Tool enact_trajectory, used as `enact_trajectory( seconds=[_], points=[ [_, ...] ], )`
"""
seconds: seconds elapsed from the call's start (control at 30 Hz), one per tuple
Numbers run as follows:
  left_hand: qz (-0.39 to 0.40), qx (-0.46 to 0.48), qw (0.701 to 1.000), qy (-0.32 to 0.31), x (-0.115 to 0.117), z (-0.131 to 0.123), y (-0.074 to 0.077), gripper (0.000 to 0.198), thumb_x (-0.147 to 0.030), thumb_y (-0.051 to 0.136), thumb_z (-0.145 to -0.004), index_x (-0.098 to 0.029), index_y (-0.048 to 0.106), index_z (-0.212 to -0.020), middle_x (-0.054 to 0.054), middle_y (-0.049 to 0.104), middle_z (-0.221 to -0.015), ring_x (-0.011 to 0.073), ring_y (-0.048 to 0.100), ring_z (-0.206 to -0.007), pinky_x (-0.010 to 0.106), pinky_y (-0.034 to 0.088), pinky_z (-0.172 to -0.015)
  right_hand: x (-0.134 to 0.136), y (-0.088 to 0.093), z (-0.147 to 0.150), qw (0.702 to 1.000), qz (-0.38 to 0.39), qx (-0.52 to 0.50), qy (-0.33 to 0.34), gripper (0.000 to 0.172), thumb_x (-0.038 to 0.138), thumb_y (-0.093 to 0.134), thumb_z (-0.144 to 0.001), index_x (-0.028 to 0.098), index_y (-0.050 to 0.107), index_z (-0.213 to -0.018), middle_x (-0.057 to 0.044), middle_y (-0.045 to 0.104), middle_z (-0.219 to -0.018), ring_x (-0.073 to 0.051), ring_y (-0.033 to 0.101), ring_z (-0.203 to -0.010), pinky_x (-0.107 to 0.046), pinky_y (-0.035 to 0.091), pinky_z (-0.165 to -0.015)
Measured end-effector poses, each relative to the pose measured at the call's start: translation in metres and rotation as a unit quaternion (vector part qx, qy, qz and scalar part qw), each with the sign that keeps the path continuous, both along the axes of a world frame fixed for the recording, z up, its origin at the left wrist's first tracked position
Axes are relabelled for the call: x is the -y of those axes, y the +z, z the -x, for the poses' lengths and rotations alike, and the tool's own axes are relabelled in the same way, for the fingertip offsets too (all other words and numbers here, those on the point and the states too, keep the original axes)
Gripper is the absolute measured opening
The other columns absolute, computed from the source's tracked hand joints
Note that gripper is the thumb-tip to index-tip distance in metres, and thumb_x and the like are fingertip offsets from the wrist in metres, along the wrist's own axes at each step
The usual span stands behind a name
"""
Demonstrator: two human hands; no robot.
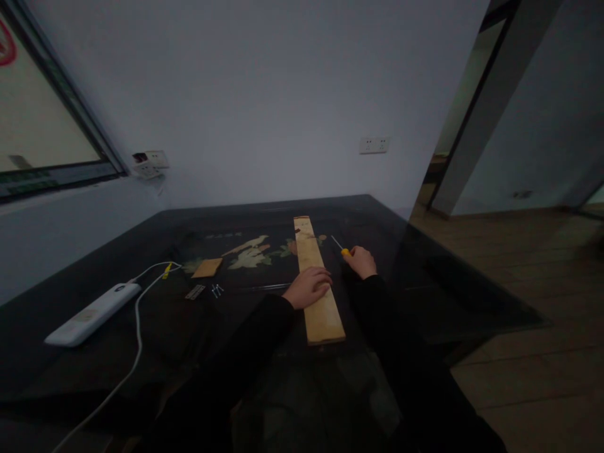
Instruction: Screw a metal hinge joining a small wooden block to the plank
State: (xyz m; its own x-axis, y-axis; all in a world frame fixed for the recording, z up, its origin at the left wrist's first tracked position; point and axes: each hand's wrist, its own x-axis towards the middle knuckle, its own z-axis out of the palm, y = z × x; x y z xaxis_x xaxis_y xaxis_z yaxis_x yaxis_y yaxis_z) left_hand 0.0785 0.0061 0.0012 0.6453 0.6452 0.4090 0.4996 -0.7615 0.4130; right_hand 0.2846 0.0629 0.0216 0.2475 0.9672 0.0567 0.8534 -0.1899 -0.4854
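Observation:
A long pale wooden plank (315, 277) lies lengthwise on a dark table (141, 327). My left hand (309, 287) rests on the plank near its middle, fingers laid flat and curled over its edge. Just right of the plank, my right hand (362, 261) is closed around a yellow-handled screwdriver (340, 247), whose thin shaft points away toward the wall. Both arms wear dark sleeves.
Left of the plank lie a small wooden block (206, 268), a metal hinge (195, 292) and a few screws (216, 290). A white power strip (92, 313) with its cord (136, 327) sits at the far left. Wall sockets (374, 145) are behind; the table edge drops to wooden floor at right.

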Motion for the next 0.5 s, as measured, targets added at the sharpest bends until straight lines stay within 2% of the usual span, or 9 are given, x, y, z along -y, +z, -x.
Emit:
enact_trajectory(
  seconds=[0.2, 0.5],
  points=[
    [-0.006, -0.013, 1.0, 0.012, 0.005, -0.002, 0.005, 0.019, -0.023, 0.051, -0.085, -0.021, 0.066, -0.097, 0.007, 0.063, -0.116, 0.0213, 0.053, -0.115, 0.036, 0.04, -0.103, 0.005, 0.0, 0.006, 0.999, 0.023, 0.043, -0.005, 0.038, 0.034, 0.054, -0.08, 0.014, 0.063, -0.111, -0.02, 0.066, -0.111, -0.032, 0.063, -0.105, -0.037, 0.046, -0.081],
    [-0.008, -0.023, 1.0, 0.018, 0.011, -0.003, 0.005, 0.018, -0.021, 0.052, -0.083, -0.022, 0.065, -0.095, 0.007, 0.061, -0.116, 0.0213, 0.053, -0.114, 0.036, 0.041, -0.102, 0.009, 0.001, 0.012, 0.997, 0.032, 0.074, 0.017, 0.037, 0.03, 0.05, -0.083, 0.016, 0.056, -0.117, -0.019, 0.063, -0.116, -0.031, 0.061, -0.108, -0.037, 0.045, -0.085]
  ],
)
